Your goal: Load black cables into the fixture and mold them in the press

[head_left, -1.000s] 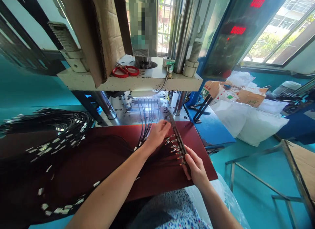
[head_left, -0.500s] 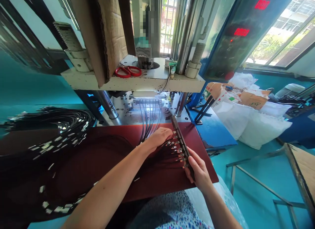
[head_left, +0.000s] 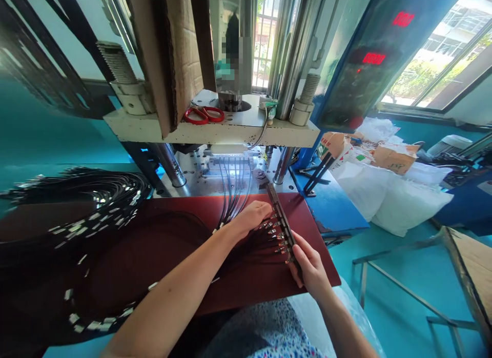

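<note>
My right hand (head_left: 310,261) is wrapped round the near end of a long dark metal bar (head_left: 282,222), held at a slant above the brown board. Several black cables (head_left: 257,242) run to its left side, their small metal connectors (head_left: 274,236) lined up along the edge. Near the bar's far end, my left hand (head_left: 254,215) is closed with fingertips pinched on a cable end, mostly hidden by the fingers. Beyond it, another group of cables (head_left: 231,201) leads into the mould (head_left: 230,165) on the press bed.
The brown board (head_left: 180,265) fronts the press. A large bundle of black cables (head_left: 115,194) with pale tips lies at left. Red-handled scissors (head_left: 203,115) rest on the press plate (head_left: 215,135). A blue side table (head_left: 338,209) and white sacks (head_left: 400,194) stand at right.
The whole view has shifted slightly. My left fingertips have moved a little at the bar's far end; my right hand keeps the same hold on the bar.
</note>
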Demonstrator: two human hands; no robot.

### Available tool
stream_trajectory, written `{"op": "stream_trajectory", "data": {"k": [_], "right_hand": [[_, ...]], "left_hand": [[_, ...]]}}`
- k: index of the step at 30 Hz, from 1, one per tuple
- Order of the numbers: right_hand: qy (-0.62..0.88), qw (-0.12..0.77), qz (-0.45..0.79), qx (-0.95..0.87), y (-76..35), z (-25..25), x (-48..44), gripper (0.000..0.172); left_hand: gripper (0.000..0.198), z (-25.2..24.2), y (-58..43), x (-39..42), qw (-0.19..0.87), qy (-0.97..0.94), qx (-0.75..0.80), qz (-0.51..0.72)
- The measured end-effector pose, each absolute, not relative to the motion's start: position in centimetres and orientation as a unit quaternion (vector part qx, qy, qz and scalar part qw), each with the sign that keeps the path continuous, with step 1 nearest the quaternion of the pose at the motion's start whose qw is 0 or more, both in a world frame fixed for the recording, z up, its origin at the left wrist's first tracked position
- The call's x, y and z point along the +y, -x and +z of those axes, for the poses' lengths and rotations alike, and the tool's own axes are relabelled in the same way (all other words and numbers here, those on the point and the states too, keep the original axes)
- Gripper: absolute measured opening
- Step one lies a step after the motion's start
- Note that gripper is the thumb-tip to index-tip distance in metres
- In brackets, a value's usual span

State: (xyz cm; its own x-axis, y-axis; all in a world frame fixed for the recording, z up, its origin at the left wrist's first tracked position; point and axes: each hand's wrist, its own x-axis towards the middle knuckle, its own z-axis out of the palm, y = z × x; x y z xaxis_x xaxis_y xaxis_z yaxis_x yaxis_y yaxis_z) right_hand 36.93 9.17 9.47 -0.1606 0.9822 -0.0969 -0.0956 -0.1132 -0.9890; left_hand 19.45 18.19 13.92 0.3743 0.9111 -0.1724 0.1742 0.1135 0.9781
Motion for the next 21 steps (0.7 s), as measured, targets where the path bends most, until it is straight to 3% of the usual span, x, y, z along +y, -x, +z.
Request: {"op": "stream_trajectory", "data": {"k": [9, 13, 17, 21], "right_hand": [[0.494, 0.338, 0.573, -0.560, -39.4, 10.1, 10.5, 0.048], [0.534, 0.268, 0.526, -0.605, -40.4, 10.4, 12.3, 0.037], [0.570, 0.111, 0.315, -0.751, -40.7, 11.3, 13.1, 0.018], [0.545, -0.048, 0.062, -0.835, -40.7, 11.3, 13.0, 0.019]], "left_hand": [[0.027, 11.3, -21.8, 20.5, 0.428, -0.693, 0.539, 0.214], [0.007, 12.2, -21.4, 20.9, 0.341, -0.716, 0.578, 0.195], [0.017, 13.7, -19.4, 20.5, 0.296, -0.755, 0.551, 0.199], [0.021, 14.4, -16.0, 21.0, 0.275, -0.719, 0.577, 0.273]]}}
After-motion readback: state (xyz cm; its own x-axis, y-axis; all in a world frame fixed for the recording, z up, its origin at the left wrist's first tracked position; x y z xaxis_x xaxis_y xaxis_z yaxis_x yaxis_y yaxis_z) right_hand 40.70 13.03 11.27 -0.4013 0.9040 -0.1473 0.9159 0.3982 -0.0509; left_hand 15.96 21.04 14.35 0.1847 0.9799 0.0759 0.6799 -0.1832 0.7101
